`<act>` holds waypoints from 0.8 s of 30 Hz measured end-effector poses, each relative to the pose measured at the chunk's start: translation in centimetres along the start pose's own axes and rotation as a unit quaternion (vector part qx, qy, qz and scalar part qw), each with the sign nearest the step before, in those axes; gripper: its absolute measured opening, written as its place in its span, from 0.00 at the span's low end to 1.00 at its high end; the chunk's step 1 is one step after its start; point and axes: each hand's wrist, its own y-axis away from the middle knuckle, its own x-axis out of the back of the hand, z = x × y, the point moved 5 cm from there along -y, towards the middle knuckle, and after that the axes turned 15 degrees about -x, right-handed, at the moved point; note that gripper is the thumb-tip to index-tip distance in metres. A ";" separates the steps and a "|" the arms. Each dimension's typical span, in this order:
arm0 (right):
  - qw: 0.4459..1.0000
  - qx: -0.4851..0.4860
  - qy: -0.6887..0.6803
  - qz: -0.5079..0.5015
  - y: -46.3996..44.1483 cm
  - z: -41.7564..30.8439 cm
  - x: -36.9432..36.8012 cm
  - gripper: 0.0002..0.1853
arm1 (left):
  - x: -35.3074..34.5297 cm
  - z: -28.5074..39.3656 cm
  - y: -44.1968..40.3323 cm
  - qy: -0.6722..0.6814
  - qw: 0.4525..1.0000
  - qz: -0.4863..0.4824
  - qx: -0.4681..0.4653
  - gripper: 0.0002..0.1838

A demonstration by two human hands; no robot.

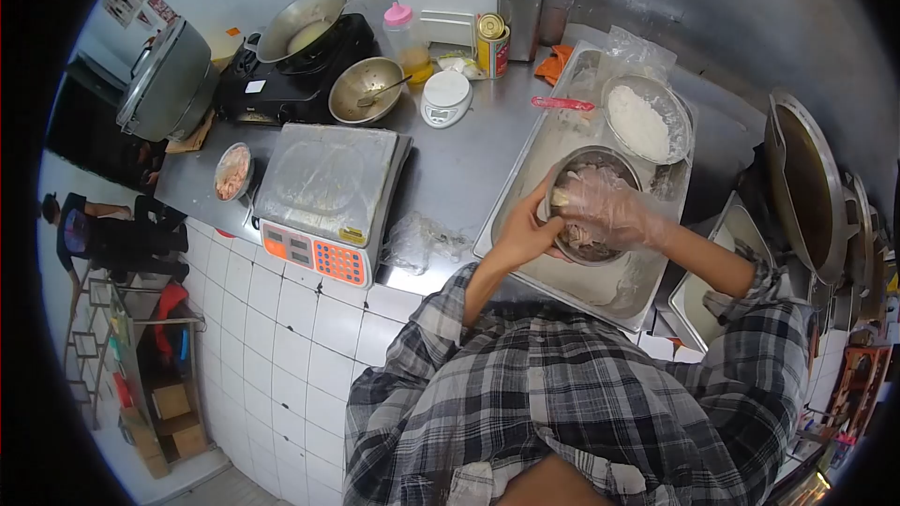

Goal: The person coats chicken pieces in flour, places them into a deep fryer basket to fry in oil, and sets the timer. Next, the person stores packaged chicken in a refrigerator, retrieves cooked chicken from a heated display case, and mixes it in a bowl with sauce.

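Observation:
A metal bowl [635, 169] holds what looks like pieces of raw meat [589, 245]. It sits over the large steel tray [494, 225], tilted slightly toward me. My left hand [527, 234], bare, is closed on the bowl's left rim. Inside the bowl is my right hand [600, 204] in a clear plastic glove, its fingers curled down into the meat and partly hidden by the glove. Behind the bowl, a basin of white powder [640, 122] rests in the tray. A red-handled utensil [562, 104] lies across the tray's left edge.
Left of the tray are a large digital scale [328, 178], crumpled plastic [422, 244] and a small white scale [446, 98]. Farther back stand a metal bowl with a spoon [361, 94] and a wok [305, 28] on a stove. Large pans [806, 187] lean at right. A person [122, 234] is far left.

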 end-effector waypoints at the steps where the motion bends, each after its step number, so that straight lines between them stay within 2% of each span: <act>1: 1.000 -0.009 0.008 0.023 0.4 0.7 -1.4 0.25 | -0.5 0.0 0.0 -0.017 1.000 0.007 -0.022 0.41; 2: 0.999 -0.017 0.016 0.044 0.6 1.1 -2.0 0.22 | -0.7 0.0 -0.1 -0.034 0.998 0.015 -0.044 0.41; 5: 0.988 -0.137 -0.028 0.062 -0.6 0.7 -3.7 0.21 | 0.1 -0.3 0.2 -0.116 0.992 0.022 -0.038 0.40; 8: 0.960 -0.199 -0.160 0.111 -0.4 3.1 -5.3 0.21 | -1.3 1.3 0.1 -0.192 0.981 0.001 -0.015 0.41; 11: 0.893 -0.351 -0.279 -0.040 -0.8 4.2 -5.1 0.25 | -0.9 0.3 0.2 -0.165 0.984 0.038 -0.058 0.40; 14: 0.848 -0.448 -0.283 -0.009 -1.4 5.1 -4.1 0.26 | -0.2 -1.1 0.3 -0.144 0.983 0.071 -0.088 0.40; 17: 0.858 -0.419 -0.296 0.001 -1.2 6.2 -1.7 0.28 | -0.1 -1.7 -0.2 -0.117 0.985 0.094 -0.086 0.41; 18: 0.866 -0.400 -0.298 0.038 -0.6 7.2 -2.7 0.28 | 0.0 -1.7 -0.4 -0.119 0.985 0.091 -0.086 0.41; 21: 0.882 -0.338 -0.303 -0.126 0.2 7.0 0.6 0.26 | 0.3 -1.9 -0.9 -0.116 0.986 0.086 -0.082 0.42; 24: 0.942 -0.211 -0.252 -0.075 -0.3 2.3 6.6 0.23 | 1.1 -2.6 -1.4 -0.106 0.989 0.071 -0.079 0.42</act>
